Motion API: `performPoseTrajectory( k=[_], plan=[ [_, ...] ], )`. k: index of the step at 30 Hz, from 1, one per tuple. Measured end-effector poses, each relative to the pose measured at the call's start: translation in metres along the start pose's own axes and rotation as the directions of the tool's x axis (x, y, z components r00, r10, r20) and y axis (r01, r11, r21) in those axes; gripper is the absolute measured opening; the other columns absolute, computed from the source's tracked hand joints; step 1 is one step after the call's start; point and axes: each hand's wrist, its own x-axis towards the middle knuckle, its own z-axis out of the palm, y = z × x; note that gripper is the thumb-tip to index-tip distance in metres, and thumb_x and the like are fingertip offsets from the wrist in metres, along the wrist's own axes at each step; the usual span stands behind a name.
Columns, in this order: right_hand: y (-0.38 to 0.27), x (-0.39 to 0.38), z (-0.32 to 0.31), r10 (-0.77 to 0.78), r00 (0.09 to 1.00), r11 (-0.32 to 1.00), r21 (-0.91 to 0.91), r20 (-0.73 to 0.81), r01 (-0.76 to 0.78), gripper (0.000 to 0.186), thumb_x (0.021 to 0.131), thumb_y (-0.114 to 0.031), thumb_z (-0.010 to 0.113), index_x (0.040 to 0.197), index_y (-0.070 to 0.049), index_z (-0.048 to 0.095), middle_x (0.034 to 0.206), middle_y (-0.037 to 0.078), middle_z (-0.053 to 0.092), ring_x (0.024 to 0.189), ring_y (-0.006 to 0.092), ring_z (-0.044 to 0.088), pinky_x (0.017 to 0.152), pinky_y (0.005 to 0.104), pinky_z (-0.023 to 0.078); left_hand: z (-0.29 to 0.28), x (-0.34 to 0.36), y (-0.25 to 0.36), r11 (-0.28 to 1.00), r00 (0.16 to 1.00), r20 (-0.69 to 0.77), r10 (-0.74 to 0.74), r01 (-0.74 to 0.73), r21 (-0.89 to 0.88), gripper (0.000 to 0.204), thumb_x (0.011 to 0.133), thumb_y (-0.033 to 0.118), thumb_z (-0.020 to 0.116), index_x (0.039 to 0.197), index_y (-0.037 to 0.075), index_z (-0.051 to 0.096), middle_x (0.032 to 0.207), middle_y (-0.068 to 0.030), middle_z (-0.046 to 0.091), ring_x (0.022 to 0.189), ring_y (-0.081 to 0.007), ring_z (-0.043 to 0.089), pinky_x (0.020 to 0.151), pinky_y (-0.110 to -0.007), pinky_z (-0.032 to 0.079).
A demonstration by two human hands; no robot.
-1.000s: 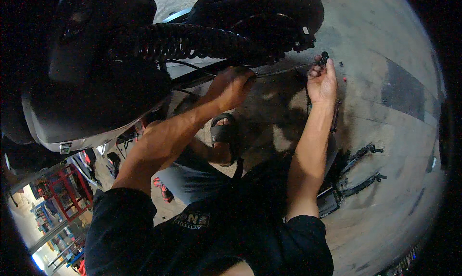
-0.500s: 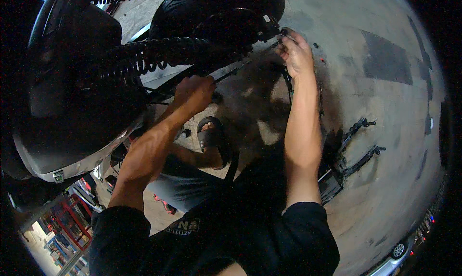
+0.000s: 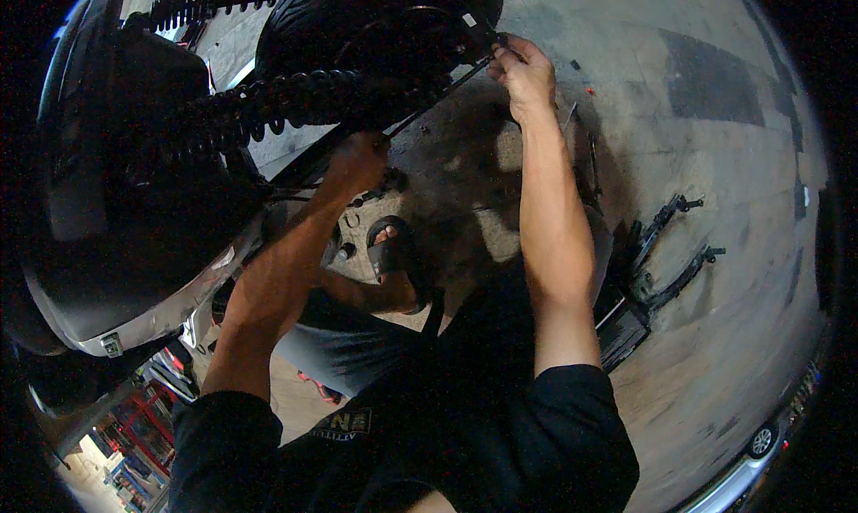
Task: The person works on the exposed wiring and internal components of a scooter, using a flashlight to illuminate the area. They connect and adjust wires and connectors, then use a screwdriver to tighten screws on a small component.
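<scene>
A thin dark rod or cable slants between my hands, below the black wheel of a scooter-like vehicle. My left hand is closed around its lower end, close under the coil-spring shock absorber; shadow hides most of the fingers. Farther off, my right hand pinches a small dark piece at the upper end, beside the wheel's hub. Thumb and fingertips press together there, and the piece is too dark to name exactly.
The vehicle's dark body fills the left side. My sandalled foot is beneath my left forearm, near small loose parts. Black bracket-like metal parts lie on the floor at right. A parked car stands at lower right.
The view has shifted, so the vehicle sits slightly farther left and up. My left hand has turned under the frame into shadow. The rod now shows as a straighter line between the hands.
</scene>
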Motion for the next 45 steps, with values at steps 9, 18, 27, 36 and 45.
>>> performPoseTrajectory(
  k=[9,18,27,36,45],
  plan=[
    [0.002,-0.007,-0.001,-0.051,0.998,0.992,0.116,0.023,0.048,0.037,0.084,0.0,0.066,0.121,0.0,0.058,0.103,0.01,0.065,0.082,0.0192,0.063,0.068,0.0318,0.054,0.045,0.007,-0.018,0.997,0.97,-0.229,-0.077,0.081,0.008,0.03,0.095,0.03,0.055,0.11,0.007,0.068,0.089,-0.0235,0.067,0.078,-0.0408,0.065,0.068,-0.051,0.054],
    [0.029,0.001,-0.014,0.109,0.994,0.978,0.181,0.005,-0.108,0.037,0.086,0.004,0.064,0.121,-0.005,0.056,0.109,0.01,0.062,0.094,0.0224,0.062,0.079,0.037,0.056,0.051,0.011,-0.02,0.987,0.969,-0.191,-0.157,0.15,-0.049,0.031,0.093,0.03,0.056,0.113,0.009,0.067,0.093,-0.0233,0.069,0.082,-0.0406,0.067,0.074,-0.051,0.054],
    [0.052,0.013,-0.011,0.076,0.997,0.938,0.338,-0.007,-0.069,0.037,0.083,0.003,0.068,0.118,-0.003,0.059,0.108,0.011,0.063,0.096,0.0245,0.062,0.08,0.0381,0.058,0.063,0.01,-0.034,0.976,0.993,-0.119,0.004,0.022,0.218,0.031,0.093,0.022,0.052,0.118,0.008,0.063,0.106,-0.0245,0.066,0.086,-0.0389,0.067,0.075,-0.055,0.052],
    [0.056,0.015,-0.013,0.009,1.0,0.966,0.257,-0.017,-0.004,0.039,0.08,-0.001,0.071,0.117,-0.003,0.059,0.103,0.01,0.066,0.085,0.0216,0.064,0.066,0.0319,0.053,0.109,0.031,-0.06,0.928,0.999,0.039,0.0,-0.015,0.373,0.033,0.093,0.018,0.051,0.123,0.008,0.06,0.122,-0.0212,0.06,0.099,-0.0393,0.064,0.076,-0.055,0.051],
    [0.069,0.017,-0.009,-0.026,1.0,0.972,0.234,-0.003,0.026,0.034,0.08,0.001,0.07,0.113,-0.003,0.062,0.102,0.009,0.066,0.082,0.0203,0.064,0.067,0.0318,0.054,0.115,0.025,-0.064,0.84,0.958,-0.21,0.196,-0.054,0.54,0.03,0.095,0.026,0.051,0.114,0.009,0.065,0.106,-0.0195,0.067,0.09,-0.0384,0.067,0.078,-0.049,0.054]
  ],
)
